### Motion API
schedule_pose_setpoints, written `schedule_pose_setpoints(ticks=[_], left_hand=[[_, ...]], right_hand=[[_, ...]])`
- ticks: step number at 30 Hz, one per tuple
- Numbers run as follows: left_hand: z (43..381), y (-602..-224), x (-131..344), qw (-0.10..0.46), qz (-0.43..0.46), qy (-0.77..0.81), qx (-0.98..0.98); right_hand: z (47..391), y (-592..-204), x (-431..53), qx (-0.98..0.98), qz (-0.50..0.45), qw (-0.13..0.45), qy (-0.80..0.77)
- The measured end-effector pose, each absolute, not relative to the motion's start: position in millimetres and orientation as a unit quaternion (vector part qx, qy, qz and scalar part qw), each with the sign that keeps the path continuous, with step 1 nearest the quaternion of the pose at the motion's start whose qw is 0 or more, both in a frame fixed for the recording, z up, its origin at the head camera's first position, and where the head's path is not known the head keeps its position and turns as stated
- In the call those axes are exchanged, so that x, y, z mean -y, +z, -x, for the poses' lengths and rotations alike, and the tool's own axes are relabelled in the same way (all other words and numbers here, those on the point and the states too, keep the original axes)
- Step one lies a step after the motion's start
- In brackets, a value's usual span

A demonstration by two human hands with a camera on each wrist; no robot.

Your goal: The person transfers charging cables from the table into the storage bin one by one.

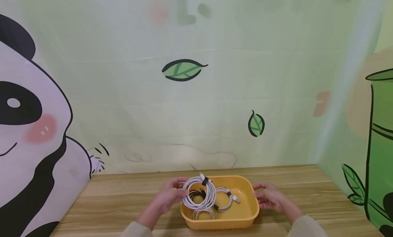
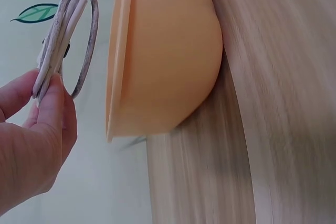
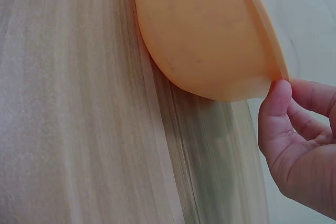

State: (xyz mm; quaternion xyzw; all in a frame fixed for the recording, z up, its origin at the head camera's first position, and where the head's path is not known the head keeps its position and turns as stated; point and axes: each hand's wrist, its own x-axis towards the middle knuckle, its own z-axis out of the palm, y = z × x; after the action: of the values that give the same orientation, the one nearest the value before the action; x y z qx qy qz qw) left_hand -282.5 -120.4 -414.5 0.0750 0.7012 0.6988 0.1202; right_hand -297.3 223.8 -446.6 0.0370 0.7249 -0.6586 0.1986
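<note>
A coiled white cable, bound with a black tie, is pinched between the thumb and fingers of my left hand above the left side of a yellow plastic bin. In the left wrist view the coil hangs apart from the bin wall. My right hand pinches the bin's right rim; the right wrist view shows the thumb against it. Inside the bin lie a smaller white USB cable coil, a black cable partly hidden behind the held coil, and another thin pale coil.
The bin stands on a wood-grain table, close to its front edge. Behind the table hangs a pale green backdrop printed with a panda, leaves and bamboo.
</note>
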Motion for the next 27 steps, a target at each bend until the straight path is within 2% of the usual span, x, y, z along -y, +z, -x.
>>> schedule_pose_setpoints(ticks=[27], left_hand=[[282, -431, 69, 0.141, -0.077, 0.701, -0.695]], right_hand=[[298, -447, -225, -0.720, -0.025, 0.206, -0.663]])
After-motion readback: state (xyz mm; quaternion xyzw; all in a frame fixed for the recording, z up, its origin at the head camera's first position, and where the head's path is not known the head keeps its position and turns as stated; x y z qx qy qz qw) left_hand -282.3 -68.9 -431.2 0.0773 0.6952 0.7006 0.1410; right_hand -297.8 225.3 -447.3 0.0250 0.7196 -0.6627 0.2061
